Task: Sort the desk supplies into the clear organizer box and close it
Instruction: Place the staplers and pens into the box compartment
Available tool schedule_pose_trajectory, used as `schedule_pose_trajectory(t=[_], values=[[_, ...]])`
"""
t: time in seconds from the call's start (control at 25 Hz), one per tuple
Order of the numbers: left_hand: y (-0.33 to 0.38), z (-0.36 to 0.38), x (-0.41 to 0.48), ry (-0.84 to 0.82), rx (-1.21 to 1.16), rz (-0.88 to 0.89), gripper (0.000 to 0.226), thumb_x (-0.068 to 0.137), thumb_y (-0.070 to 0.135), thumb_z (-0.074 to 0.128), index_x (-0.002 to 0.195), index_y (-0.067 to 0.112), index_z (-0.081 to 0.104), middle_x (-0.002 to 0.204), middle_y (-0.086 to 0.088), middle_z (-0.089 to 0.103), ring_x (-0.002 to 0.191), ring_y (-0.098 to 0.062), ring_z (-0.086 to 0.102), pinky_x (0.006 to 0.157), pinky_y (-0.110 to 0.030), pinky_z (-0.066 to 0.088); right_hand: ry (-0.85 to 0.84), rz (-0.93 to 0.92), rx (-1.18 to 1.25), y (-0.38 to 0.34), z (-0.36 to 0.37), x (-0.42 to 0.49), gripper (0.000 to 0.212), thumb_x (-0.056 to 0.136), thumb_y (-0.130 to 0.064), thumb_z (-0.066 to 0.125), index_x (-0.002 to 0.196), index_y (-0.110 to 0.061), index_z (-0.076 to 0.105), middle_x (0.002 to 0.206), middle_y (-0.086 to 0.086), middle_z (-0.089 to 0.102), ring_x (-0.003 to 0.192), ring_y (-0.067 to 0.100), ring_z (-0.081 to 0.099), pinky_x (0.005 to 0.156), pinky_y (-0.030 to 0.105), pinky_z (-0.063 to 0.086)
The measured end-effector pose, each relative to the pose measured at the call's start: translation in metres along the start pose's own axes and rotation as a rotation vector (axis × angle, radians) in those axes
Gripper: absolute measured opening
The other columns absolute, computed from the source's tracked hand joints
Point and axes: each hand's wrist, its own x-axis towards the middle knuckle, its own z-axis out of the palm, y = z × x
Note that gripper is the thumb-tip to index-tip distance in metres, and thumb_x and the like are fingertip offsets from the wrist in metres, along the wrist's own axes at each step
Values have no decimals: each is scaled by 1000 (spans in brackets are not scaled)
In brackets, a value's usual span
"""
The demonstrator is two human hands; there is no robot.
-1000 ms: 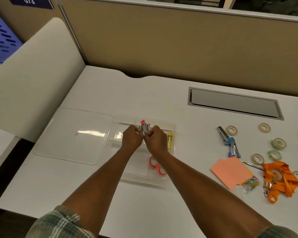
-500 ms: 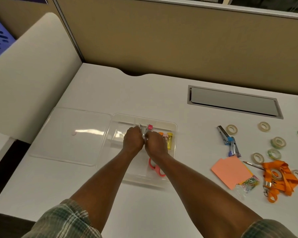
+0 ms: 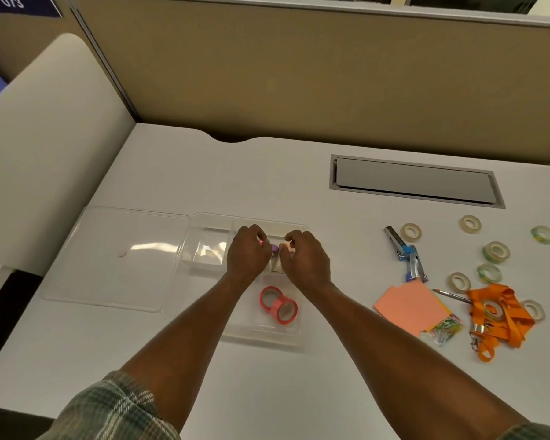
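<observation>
fingers pinch small coloured pieces in clear box

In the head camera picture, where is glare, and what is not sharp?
Head view: a white glare streak lies on the flat clear plastic lid; the small coloured supplies gripped by the left hand and the right hand are too blurred to identify; the far-right pale green tape roll looks soft.

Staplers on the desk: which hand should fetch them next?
Right, most likely. The staplers lie right of the organizer box, nearer the right hand; the left hand would have to cross over. Both hold small coloured items in the box.
</observation>
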Motion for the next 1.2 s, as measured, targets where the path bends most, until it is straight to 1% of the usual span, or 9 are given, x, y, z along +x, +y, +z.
schedule_pose_trajectory(t=[0.12,0.36,0.48,0.6,0.68,0.84,0.96,1.08,1.2], values=[[28,17,-4,-11,-29,60,9,86,19,61,91,14,65,94,-4,61,82,-17,62,72,-29,47,61,39,9,32,-22,-2,27,93,-33,59,117,-21,61,111,1,63,105,22,60,82,39,53],[103,78,-23,-105,-17,294,13,89,24,63,99,15,63,96,-3,58,80,-13,53,64,-21,35,161,152,-31,122,-75,-15,36,93,-33,63,124,-16,58,121,5,61,114,23,58,86,37,53],[135,116,-32,-176,14,352,18,89,26,63,103,15,61,103,-5,57,90,-18,56,71,-27,41,189,242,-119,166,-101,-21,38,92,-30,64,126,-15,57,129,8,54,123,28,51,90,40,50],[160,152,-37,-241,112,425,28,88,27,63,114,16,58,112,-7,55,99,-22,56,77,-33,48,117,355,-209,202,-121,-24,52,91,-31,63,139,-17,48,137,12,46,126,32,46,92,43,49],[172,171,-38,-285,220,470,39,89,24,62,126,16,54,123,-8,53,108,-25,54,82,-35,48,55,366,-206,219,-129,-27,54,92,-31,61,143,-22,46,144,14,42,130,34,43,97,43,47],[185,196,-32,-377,458,596,67,87,7,59,148,17,35,156,-10,31,135,-30,37,101,-40,43,-108,279,-212,241,-132,-30,44,93,-35,59,136,-29,55,144,15,41,129,35,43,100,42,45],[191,208,-22,-455,578,679,78,87,3,59,155,19,23,163,-10,15,148,-33,18,114,-44,30,-172,235,-277,247,-132,-23,35,94,-37,56,127,-26,61,134,13,44,119,33,46,90,40,48],[195,216,-14,-440,665,707,67,91,3,54,152,18,31,160,-13,23,146,-34,22,116,-44,28,-161,190,-274,252,-130,-16,30,93,-30,58,121,-19,64,123,13,50,106,30,50,82,36,48],[198,221,-10,-323,713,755,44,92,7,48,136,11,48,140,-15,45,126,-32,43,100,-39,39,-106,214,-187,256,-132,-9,25,94,-21,57,117,-14,67,112,14,52,99,32,54,77,34,44]])
